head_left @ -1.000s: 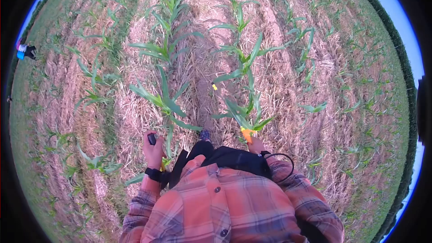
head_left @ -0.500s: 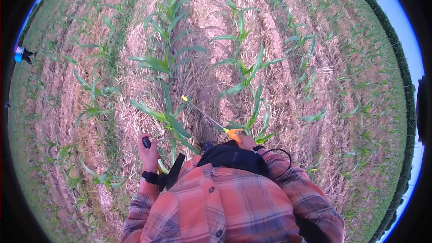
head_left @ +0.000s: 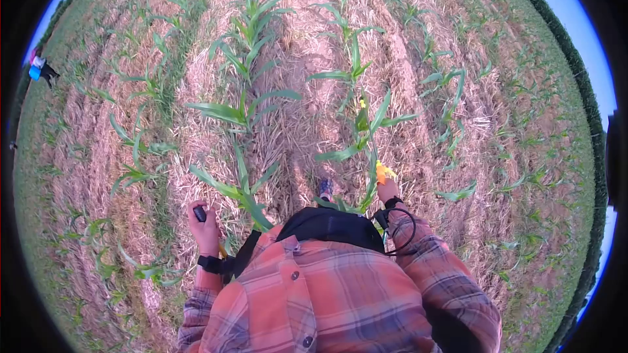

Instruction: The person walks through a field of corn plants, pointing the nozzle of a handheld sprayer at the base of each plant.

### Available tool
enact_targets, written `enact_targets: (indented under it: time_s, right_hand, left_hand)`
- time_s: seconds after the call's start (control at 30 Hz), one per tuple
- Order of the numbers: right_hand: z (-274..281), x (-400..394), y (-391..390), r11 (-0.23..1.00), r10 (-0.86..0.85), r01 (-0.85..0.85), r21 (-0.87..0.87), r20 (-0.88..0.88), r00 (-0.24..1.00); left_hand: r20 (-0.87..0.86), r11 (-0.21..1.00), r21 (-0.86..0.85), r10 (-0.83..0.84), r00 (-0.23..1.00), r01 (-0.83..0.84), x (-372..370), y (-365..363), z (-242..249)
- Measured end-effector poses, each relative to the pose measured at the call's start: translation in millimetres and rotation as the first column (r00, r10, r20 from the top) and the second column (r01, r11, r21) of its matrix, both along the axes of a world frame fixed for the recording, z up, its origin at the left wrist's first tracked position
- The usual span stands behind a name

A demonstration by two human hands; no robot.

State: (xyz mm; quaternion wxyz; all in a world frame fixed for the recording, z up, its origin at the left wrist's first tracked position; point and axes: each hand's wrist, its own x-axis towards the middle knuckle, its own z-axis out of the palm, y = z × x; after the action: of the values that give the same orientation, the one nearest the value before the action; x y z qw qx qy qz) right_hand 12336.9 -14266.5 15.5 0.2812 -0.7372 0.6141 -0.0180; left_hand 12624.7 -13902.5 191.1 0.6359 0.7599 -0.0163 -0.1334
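Observation:
My right hand (head_left: 388, 191) is closed round the orange-yellow handle of a spray wand (head_left: 383, 172). The wand points forward, its thin tube partly lost among the leaves of a young corn plant (head_left: 362, 132). Its yellow nozzle (head_left: 362, 103) shows over that plant. A black hose (head_left: 412, 234) loops beside my right wrist. At the left, my left hand (head_left: 207, 232) is wrapped round a black-ended lever (head_left: 200, 214); a yellow part shows below the hand. Another corn plant (head_left: 245, 189) stands just right of my left hand.
Rows of young corn (head_left: 248, 33) run forward over soil covered in dry straw (head_left: 297, 91). My shoe (head_left: 326, 186) shows between two rows. Far left, another person (head_left: 44, 70) with a blue item is in the field. A tree line (head_left: 568, 52) borders the right side.
The spray wand has swung from pointing forward-left to nearly straight ahead, over the right corn row. My right hand moved right; my left hand shifted slightly left and down. A shoe has come into view.

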Motion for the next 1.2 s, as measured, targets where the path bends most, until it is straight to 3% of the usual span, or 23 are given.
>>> enact_targets:
  time_s: [0.33,0.4,0.47,0.53,0.57,0.63,0.67,0.73,0.87,1.03,1.13,1.2]
  right_hand:
    - [-8.9,26.2,-78.9,0.996,-0.09,0.091,0.012,-0.067,0.994]
    - [-11.1,32.9,-80.6,0.994,0.005,0.0,0.111,-0.042,0.999]
    - [-16.9,42.3,-77.5,0.992,0.068,-0.059,0.114,-0.076,0.995]
    - [-24.0,54.6,-76.8,0.954,0.258,-0.246,0.17,-0.051,0.965]
    - [-25.6,60.8,-76.8,0.954,0.257,-0.245,0.171,-0.048,0.965]
    - [-15.9,77.3,-74.2,0.898,0.412,-0.408,0.162,0.008,0.911]
    - [-20.9,83.4,-76.8,0.899,0.411,-0.407,0.162,0.014,0.912]
    - [-18.6,97.1,-80.8,0.773,0.578,-0.596,0.219,0.145,0.803]
    - [-30.6,118.5,-89.2,0.63,0.687,-0.739,0.239,0.272,0.674]
    - [-25.7,137.5,-107.1,0.619,0.663,-0.743,0.256,0.337,0.668]
    - [-14.2,146.7,-125.7,0.662,0.587,-0.681,0.314,0.349,0.731]
    - [-8.4,157.0,-140.0,0.792,0.508,-0.563,0.236,0.256,0.823]
  left_hand:
    - [0.029,0.997,0.078,-0.018,0.999,0.015,29.3,-97.6,4.6]
    - [0.025,0.994,0.101,-0.033,0.999,0.031,34.1,-112.0,0.4]
    - [0.016,0.996,0.087,-0.03,0.999,0.029,37.7,-128.2,-2.3]
    - [0.007,0.992,0.119,-0.046,0.999,0.045,40.4,-145.4,1.9]
    - [0.001,0.988,0.145,-0.061,0.998,0.061,42.2,-155.1,3.3]
    - [0.008,0.99,0.122,-0.066,0.998,0.064,45.4,-170.0,1.5]
    - [0.011,0.993,0.098,-0.07,0.998,0.068,47.5,-176.0,0.3]
    - [0.015,0.992,0.105,-0.073,0.997,0.072,52.0,-182.8,-2.7]
    - [0.03,0.987,0.132,-0.094,0.995,0.09,63.6,-196.4,-3.8]
    - [0.006,0.986,0.142,-0.094,0.996,0.092,83.8,-220.9,-11.9]
    - [-0.03,0.987,0.104,-0.124,0.992,0.126,103.5,-241.4,-15.4]
    - [-0.041,0.985,0.084,-0.147,0.988,0.15,123.1,-258.8,-18.0]
